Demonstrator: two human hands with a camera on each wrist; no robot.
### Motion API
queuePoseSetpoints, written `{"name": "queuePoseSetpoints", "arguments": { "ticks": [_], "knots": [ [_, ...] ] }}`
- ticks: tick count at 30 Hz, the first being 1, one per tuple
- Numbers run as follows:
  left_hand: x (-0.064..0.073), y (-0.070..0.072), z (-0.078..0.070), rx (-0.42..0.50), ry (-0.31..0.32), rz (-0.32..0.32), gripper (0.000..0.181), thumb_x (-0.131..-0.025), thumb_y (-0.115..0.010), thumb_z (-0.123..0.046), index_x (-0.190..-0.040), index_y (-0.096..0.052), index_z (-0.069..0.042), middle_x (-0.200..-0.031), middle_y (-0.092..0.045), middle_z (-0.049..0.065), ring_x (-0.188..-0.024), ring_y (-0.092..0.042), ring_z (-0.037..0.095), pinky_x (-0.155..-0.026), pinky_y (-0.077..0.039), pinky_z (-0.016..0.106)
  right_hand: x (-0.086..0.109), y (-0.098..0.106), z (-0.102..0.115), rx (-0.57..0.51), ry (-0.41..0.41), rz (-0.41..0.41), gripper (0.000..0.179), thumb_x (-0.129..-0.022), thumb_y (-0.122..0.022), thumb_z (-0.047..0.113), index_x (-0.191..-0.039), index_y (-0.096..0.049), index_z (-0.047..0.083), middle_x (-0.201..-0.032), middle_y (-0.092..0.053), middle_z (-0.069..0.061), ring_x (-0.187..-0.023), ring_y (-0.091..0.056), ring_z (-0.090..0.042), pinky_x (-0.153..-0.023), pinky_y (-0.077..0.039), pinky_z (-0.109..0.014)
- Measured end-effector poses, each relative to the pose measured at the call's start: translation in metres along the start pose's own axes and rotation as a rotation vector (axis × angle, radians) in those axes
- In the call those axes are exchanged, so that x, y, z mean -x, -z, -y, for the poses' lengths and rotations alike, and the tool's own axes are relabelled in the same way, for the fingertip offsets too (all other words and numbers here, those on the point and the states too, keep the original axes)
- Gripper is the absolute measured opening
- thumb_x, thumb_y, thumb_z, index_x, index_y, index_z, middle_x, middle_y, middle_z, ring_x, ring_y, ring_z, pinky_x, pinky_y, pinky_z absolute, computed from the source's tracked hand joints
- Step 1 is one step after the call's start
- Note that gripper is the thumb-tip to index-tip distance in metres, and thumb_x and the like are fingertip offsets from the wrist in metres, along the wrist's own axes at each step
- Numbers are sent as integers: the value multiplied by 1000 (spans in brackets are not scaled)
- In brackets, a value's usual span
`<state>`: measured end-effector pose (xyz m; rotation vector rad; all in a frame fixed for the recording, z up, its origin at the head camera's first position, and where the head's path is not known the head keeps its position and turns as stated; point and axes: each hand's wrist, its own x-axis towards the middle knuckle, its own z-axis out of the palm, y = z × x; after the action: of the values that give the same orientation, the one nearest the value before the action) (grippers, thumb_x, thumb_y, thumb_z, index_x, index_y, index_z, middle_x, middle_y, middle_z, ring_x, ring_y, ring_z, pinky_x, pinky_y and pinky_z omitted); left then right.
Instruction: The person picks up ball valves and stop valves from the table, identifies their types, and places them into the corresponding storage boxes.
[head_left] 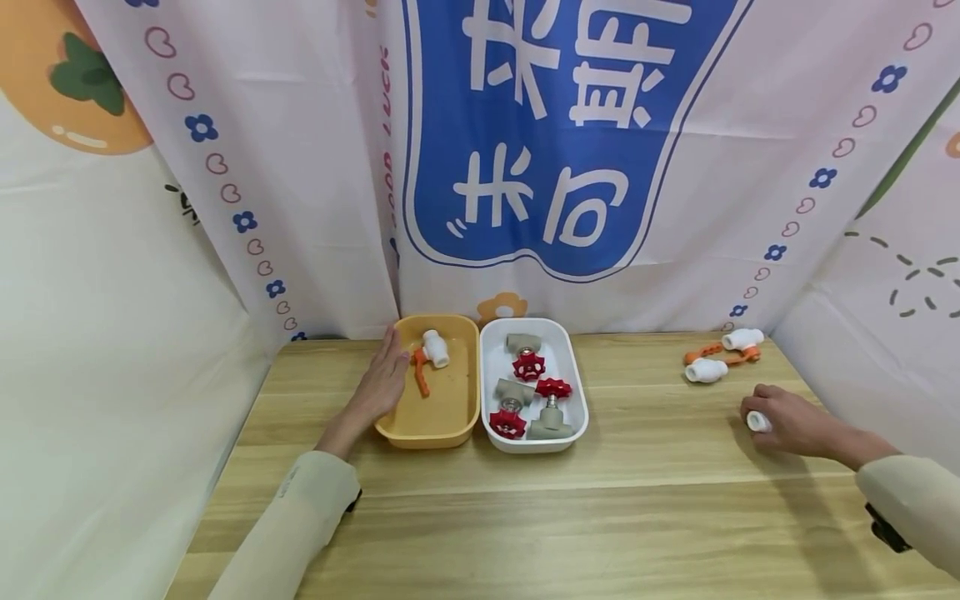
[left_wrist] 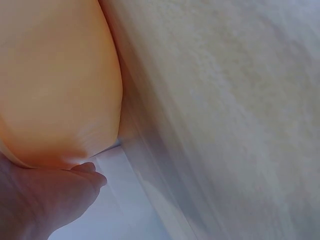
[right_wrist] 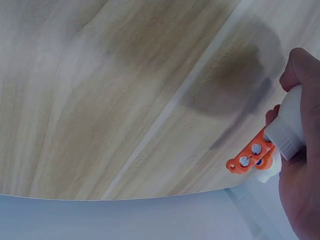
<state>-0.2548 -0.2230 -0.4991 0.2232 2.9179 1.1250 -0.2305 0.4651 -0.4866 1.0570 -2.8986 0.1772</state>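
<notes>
Head view: left hand (head_left: 381, 381) straight-fingered beside yellow tray (head_left: 442, 417), right hand (head_left: 797, 425) well rightward pinches white fitting (head_left: 758, 422), seemingly pickup, needing steady lift.

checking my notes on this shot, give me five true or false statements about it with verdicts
1. The right hand holds a white valve. True.
2. The white tray holds two red-handled valves. False: the white tray holds three red-handled valves.
3. The left hand touches the yellow tray. True.
4. The yellow tray is empty. False: one orange-handled valve lies in it.
5. Two more white valves lie on the table beyond the right hand. True.
</notes>
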Motion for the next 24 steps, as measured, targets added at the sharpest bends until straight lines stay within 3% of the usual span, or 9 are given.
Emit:
{"name": "queuePoseSetpoints", "arguments": {
  "ticks": [10, 15, 24],
  "knots": [
    [0, 1, -1, 8, -3, 4, 62, -117, -20, -27, -166, -1, 5, -177, 8, 18, -164, 2, 36, -132, -6, 56, -13, 7, 9, -5, -24, -17, 32, -66, -89, 10, -90, -69, 18, -85, -54, 9, -73, -44, -2, -59, -42, -26],
    [-1, 1, -1, 0, -9, 6, 63, -117, -18, -30, -166, -1, 6, -177, 8, 19, -164, 2, 36, -131, -7, 57, -22, 14, 12, 18, 2, -73, 32, -66, -90, 10, -89, -70, 15, -84, -56, 9, -74, -48, -4, -59, -45, -29],
    [-1, 0, -1, -2, -1, 6, 62, -117, -20, -29, -166, -1, 6, -177, 8, 19, -164, 2, 37, -132, -7, 56, -36, 25, 21, 30, -4, -84, 29, -70, -90, 7, -93, -72, 12, -90, -62, 5, -77, -56, -8, -62, -50, -32]
  ]
}}
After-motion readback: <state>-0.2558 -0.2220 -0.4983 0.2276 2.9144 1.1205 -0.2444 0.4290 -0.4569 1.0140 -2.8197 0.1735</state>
